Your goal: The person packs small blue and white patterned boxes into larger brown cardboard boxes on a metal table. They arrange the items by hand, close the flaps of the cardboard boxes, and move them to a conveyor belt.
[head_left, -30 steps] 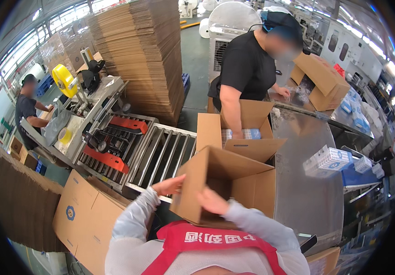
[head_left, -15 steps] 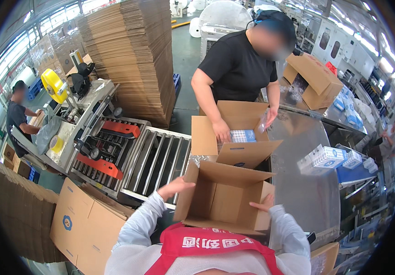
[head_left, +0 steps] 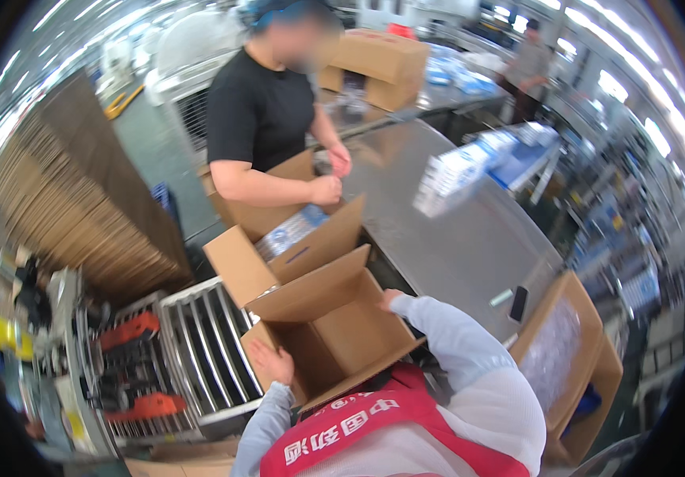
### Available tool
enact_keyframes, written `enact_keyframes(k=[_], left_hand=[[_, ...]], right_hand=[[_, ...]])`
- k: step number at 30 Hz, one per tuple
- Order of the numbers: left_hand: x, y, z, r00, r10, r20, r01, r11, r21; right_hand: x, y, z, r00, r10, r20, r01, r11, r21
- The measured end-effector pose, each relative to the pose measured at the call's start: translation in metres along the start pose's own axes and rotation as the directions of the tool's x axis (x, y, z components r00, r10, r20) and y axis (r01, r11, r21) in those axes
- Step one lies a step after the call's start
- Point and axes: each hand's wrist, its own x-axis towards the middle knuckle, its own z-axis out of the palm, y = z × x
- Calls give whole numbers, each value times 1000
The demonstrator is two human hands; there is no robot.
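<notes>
- The open cardboard carton sits at lower centre of the frame, tilted toward the person, mouth up. It is plain brown corrugated board with its flaps spread, and it looks empty inside.
- The left hand is pressed flat against the carton's lower-left outer wall, fingers spread. This grip is a press, not a clench, so I judge the wall could slide out from under the palm.
- The right hand rests on the carton's right rim beside the upper flap. Its fingers are partly hidden by the board, so I cannot tell whether that grip is closed on the rim or only touching it.
- The carton's base seems to hang between the roller conveyor at lower left and the steel bench at right. If it is let go unsupported, it could tip or drop into the gap.
- The near flap juts toward the person's red vest. It could catch on the cloth and crease.
- A second carton, just above and touching the first, holds blue-and-white packs. A co-worker's hand is at its upper rim, and pushing the lower carton forward could jam the two together.
- A small dark device lies on the bench at right, well apart.
</notes>
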Motion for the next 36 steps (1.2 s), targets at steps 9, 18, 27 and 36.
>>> enact_keyframes(k=[9, 18, 27, 36], left_hand=[[-7, 7, 0, 998, 53, -33, -54, 998, -42], [-9, 9, -8, 999, 45, -16, -45, 998, -40], [-13, 9, -7, 998, 41, -52, -42, 999, -23], [-15, 11, -8, 999, 17, -39, -18, 999, -36]], right_hand=[[-21, 6, 2, 991, 128, -28, -127, 991, 37], [-28, -1, -2, 988, 148, 32, -150, 987, 53], [-20, 1, 2, 983, 165, 77, -172, 980, 103], [-29, 2, 3, 988, 146, 50, -150, 984, 91]])
